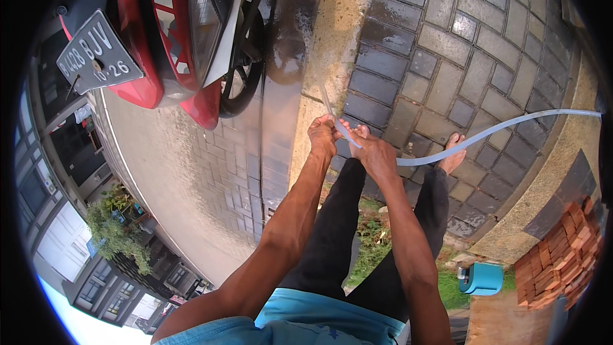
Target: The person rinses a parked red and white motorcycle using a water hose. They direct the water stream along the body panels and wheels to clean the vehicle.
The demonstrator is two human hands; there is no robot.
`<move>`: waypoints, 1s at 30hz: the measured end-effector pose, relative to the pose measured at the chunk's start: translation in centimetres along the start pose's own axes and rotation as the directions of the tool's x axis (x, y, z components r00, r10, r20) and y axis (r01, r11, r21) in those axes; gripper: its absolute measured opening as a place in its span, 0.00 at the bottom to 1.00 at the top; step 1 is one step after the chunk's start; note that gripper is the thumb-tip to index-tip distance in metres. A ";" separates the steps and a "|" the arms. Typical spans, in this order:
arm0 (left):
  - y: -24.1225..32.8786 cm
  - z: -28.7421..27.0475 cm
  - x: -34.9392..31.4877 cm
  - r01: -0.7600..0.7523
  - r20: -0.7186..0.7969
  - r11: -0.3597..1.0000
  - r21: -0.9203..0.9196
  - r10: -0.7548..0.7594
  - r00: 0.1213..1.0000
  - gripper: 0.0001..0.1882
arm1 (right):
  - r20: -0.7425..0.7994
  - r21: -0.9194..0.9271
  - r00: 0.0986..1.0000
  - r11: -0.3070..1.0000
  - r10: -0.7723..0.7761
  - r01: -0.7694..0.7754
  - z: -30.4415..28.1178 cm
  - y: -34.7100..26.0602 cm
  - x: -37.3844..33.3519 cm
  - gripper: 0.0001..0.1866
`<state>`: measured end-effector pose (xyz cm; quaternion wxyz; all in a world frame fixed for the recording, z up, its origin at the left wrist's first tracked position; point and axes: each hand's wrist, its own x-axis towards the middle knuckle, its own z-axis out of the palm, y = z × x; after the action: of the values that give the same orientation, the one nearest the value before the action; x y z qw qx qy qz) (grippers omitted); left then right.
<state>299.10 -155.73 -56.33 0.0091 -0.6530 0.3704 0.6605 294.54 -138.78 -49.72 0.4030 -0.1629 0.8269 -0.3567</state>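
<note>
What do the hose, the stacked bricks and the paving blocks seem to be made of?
Hose: probably soft plastic, smooth and pale blue-grey; it bends in an even curve.
Stacked bricks: likely fired clay, matte, judging by their orange-red colour.
Paving blocks: apparently concrete, grey to tan, with a wet sheen in places; stone isn't ruled out.

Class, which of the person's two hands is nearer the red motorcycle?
The left hand, at the tip of the pale hose. The right hand grips farther back along it, farther from the motorcycle.
</note>
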 end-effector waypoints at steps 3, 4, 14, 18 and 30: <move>-0.1 0.1 0.2 0.038 -0.042 0.999 -0.006 -0.038 0.998 0.03 | 0.007 -0.052 1.000 0.999 -0.010 0.010 0.8 0.6 0.3 0.25; -0.4 -0.2 0.4 0.057 -0.063 0.998 -0.037 -0.059 0.996 0.05 | 0.006 -0.064 1.000 0.998 -0.014 0.014 1.2 0.8 0.5 0.25; -2.5 -5.9 3.5 0.218 -0.126 0.974 -0.062 -0.224 0.966 0.07 | -0.097 -0.123 0.974 0.974 -0.203 0.191 5.7 2.2 1.9 0.24; -2.0 -6.8 3.8 0.267 -0.174 0.963 -0.022 -0.267 0.948 0.07 | -0.105 -0.175 0.969 0.963 -0.223 0.203 7.2 2.2 2.5 0.24; -0.2 -7.1 5.4 0.157 -0.094 0.987 -0.036 -0.160 0.983 0.07 | -0.086 -0.153 0.979 0.974 -0.184 0.169 6.3 -0.3 3.6 0.26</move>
<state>304.49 -161.65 -60.23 0.0346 -0.7118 0.3079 0.6303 297.20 -143.85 -54.13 0.3150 -0.2468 0.8519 -0.3378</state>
